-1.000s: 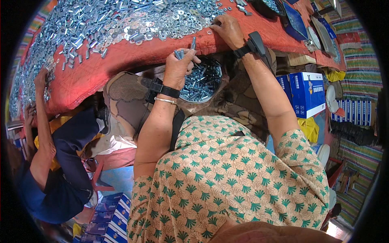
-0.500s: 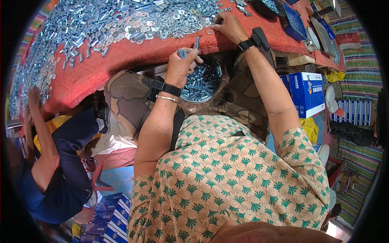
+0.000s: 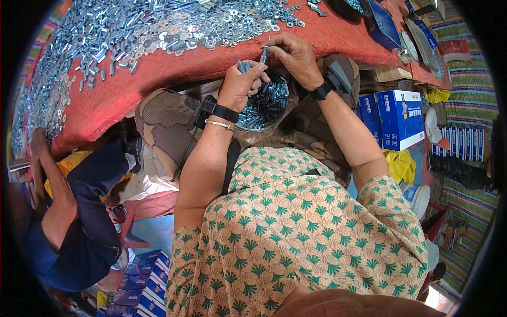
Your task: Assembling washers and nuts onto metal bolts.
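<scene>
My left hand [image 3: 238, 87] is closed around several silvery metal bolts [image 3: 243, 66]. One bolt [image 3: 263, 55] stands upright between its thumb and fingers. My right hand [image 3: 297, 59] meets the top of that bolt in a pinch; whatever small part its fingertips hold is too small to make out. Below both hands, a round bucket [image 3: 285, 108] between my knees is filled with dark metal fasteners [image 3: 264, 105]. Beyond them on the red cloth [image 3: 158, 74] lies a spread of flat washers [image 3: 211, 33], with nuts and metal sleeves [image 3: 97, 31] around it.
At the far left, a co-worker's arm [image 3: 58, 185] reaches to the table's edge. A dark bowl [image 3: 346, 9] and a blue tray [image 3: 384, 24] stand at the back right. Blue and white boxes [image 3: 401, 119] are on my right, with more boxes [image 3: 140, 285] at the lower left.
My right hand has come from the washers at the cloth's edge, down and left, to the top of the upright bolt. My left hand keeps its hold. The co-worker's hand has shifted slightly.
</scene>
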